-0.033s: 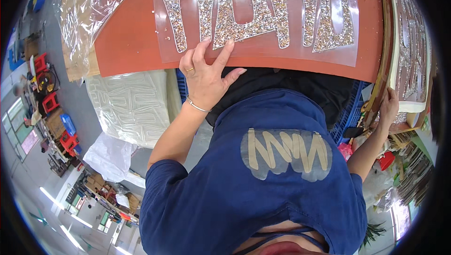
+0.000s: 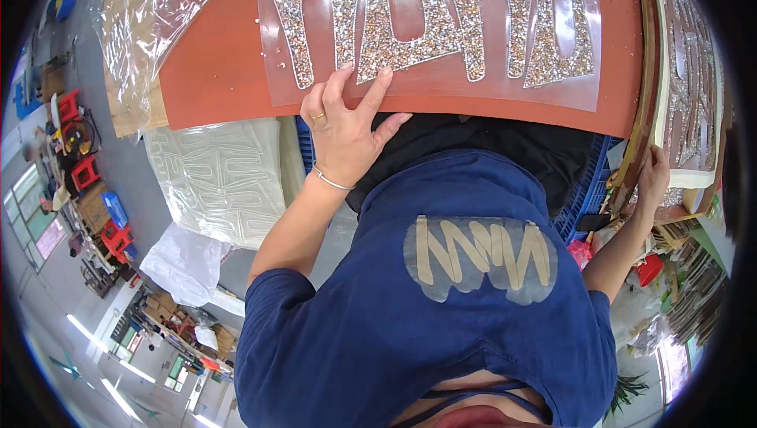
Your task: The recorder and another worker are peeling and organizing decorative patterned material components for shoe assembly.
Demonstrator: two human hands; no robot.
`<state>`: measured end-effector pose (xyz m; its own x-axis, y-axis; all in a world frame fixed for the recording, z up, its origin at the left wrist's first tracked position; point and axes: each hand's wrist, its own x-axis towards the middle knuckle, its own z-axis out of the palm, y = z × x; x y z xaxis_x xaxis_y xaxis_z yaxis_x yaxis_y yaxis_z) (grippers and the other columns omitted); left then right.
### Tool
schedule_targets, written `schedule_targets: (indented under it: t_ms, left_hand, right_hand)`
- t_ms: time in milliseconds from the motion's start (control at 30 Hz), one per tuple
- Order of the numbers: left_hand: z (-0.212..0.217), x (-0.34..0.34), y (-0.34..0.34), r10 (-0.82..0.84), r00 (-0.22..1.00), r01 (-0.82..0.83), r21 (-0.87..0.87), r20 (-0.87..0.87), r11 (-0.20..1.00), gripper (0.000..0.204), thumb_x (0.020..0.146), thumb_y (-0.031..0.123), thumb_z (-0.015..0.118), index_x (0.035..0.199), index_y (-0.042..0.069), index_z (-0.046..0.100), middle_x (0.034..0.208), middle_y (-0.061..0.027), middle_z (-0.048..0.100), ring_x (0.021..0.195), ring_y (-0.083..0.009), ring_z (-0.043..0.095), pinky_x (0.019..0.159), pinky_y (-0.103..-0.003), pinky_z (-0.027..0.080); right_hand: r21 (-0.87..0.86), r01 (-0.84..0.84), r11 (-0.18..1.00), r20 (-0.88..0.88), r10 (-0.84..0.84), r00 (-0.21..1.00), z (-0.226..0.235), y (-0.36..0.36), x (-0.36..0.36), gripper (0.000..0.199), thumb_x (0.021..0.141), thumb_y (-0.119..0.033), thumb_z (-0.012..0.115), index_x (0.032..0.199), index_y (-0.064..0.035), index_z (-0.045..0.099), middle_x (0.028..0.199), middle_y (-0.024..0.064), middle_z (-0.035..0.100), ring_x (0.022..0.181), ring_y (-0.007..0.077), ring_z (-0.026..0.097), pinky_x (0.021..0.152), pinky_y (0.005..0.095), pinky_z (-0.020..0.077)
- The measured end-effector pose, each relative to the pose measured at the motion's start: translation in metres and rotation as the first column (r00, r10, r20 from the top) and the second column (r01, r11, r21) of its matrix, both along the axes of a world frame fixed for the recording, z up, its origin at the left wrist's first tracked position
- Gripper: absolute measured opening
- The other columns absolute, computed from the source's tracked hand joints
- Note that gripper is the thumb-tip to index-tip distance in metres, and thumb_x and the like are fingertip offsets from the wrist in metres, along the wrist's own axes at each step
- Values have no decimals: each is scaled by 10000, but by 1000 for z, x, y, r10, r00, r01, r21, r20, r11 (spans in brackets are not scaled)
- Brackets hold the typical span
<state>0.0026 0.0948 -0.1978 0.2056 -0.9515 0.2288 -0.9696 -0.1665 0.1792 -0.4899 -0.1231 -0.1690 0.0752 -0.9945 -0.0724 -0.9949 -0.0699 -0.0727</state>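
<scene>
My left hand [image 2: 344,122] rests on the near edge of a clear plastic sheet [image 2: 430,91], fingers spread and holding nothing. Fingertips touch the sheet beside its lowest glittering cut-out shapes [image 2: 386,43], which are filled with gold, silver and brown sparkle. Beneath the sheet lies a reddish-brown board [image 2: 213,65]. At the right, my right hand [image 2: 653,181] is against the lower edge of a pale-edged panel [image 2: 684,178] with similar glittering shapes, close to a brown strip [image 2: 635,152]. Its fingers are partly hidden, so its grip cannot be made out.
Crinkled clear film [image 2: 150,26] covers the board's left corner. Below it hangs a stack of whitish embossed sheets [image 2: 221,180]. A blue plastic crate [image 2: 587,184] with black cloth stands under the board's front edge. Red stools [image 2: 118,240] and boxes stand farther left on the grey floor.
</scene>
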Motion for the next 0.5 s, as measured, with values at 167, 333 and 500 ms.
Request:
schedule_targets:
  t_ms: [167,333,500]
  left_hand:
    - [11,-3,-1,-9,998,12,54,-54,998,580,747,456,694,1258,219,557,1280,-139,381,1136,-314,319,986,-419,270]
    - [10,10,7,-58,983,40,-108,-175,993,606,759,383,713,1256,86,533,1253,-155,443,1120,-332,404,968,-421,324]
    - [3,22,16,-28,889,-178,-400,-458,899,389,765,66,683,1116,-27,545,1093,-170,558,1001,-316,546,838,-355,464]
  right_hand:
    - [-10,-61,998,-6,61,998,-3,-13,-12,194,908,-142,531,996,9,615,933,166,607,865,287,605,771,353,459]
    - [-210,-69,975,-16,67,998,0,-16,-1,203,911,-168,557,972,17,616,897,154,604,809,271,595,734,342,467]
    - [-459,-36,888,518,301,801,9,-38,82,155,873,-51,606,999,38,612,986,87,603,888,159,567,803,284,474]
